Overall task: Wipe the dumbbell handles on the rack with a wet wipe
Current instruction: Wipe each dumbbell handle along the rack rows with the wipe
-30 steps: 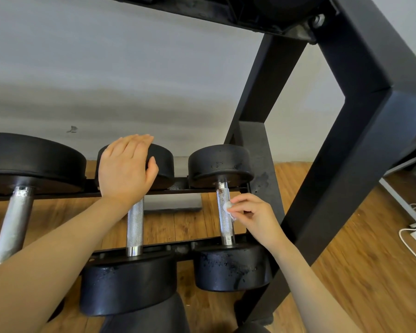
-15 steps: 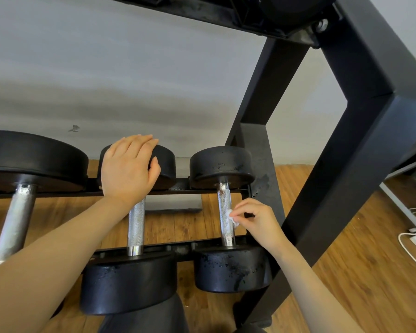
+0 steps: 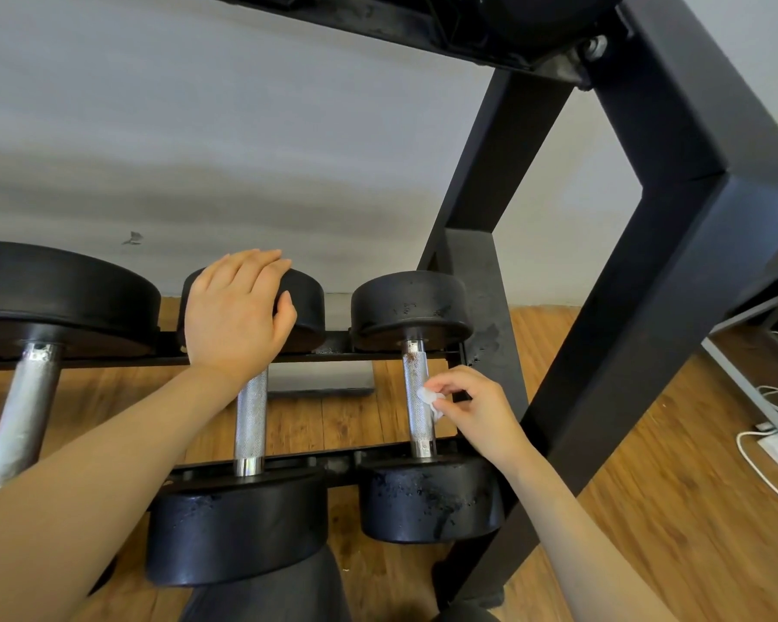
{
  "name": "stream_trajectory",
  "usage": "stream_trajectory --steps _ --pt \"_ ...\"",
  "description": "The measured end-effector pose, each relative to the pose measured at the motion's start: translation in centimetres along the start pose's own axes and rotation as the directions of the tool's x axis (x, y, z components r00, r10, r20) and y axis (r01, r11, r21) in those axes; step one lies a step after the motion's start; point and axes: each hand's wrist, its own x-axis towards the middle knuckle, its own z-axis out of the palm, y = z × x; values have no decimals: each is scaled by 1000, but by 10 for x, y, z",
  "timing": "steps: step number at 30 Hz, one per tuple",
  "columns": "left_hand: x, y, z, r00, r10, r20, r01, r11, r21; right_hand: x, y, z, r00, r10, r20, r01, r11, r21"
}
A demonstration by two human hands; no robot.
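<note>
1. Nearest, the right hand pinches a small crumpled wet wipe between thumb and fingertips, pressing it against the right side of the rightmost dumbbell handle, about midway along the rust-flecked bar.
2. Beside it, the middle dumbbell handle lies across the rails of the black rack, untouched.
3. Farther back, the left hand rests flat with fingers together on the middle dumbbell's far weight.
4. Beyond, wooden floor meets a pale wall.
</note>
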Motion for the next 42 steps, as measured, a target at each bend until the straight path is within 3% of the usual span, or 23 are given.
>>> stream_trajectory --steps 18,24,29,34,38,42 --pt "0 0 0 1000 -1 11 1 1000 2 -5 2 -5 998 -14 68 7 994 109" --pt "0 1 0 1000 5 7 -5 1000 8 -2 3 -2 1000 21 15 -23 993 113" --pt "0 0 1 1000 7 2 -7 1000 3 -6 4 -9 974 143 177 -177 965 193" --pt "0 0 0 1000 1 7 -1 1000 -1 -6 0 -9 972 153 179 -184 968 170" --pt "0 -1 1 1000 5 9 -5 1000 1 -6 2 -13 949 158 274 -187 979 82" --pt "0 -1 1 1000 6 -1 -6 1000 1 -6 -1 -10 973 128 194 -146 986 82"
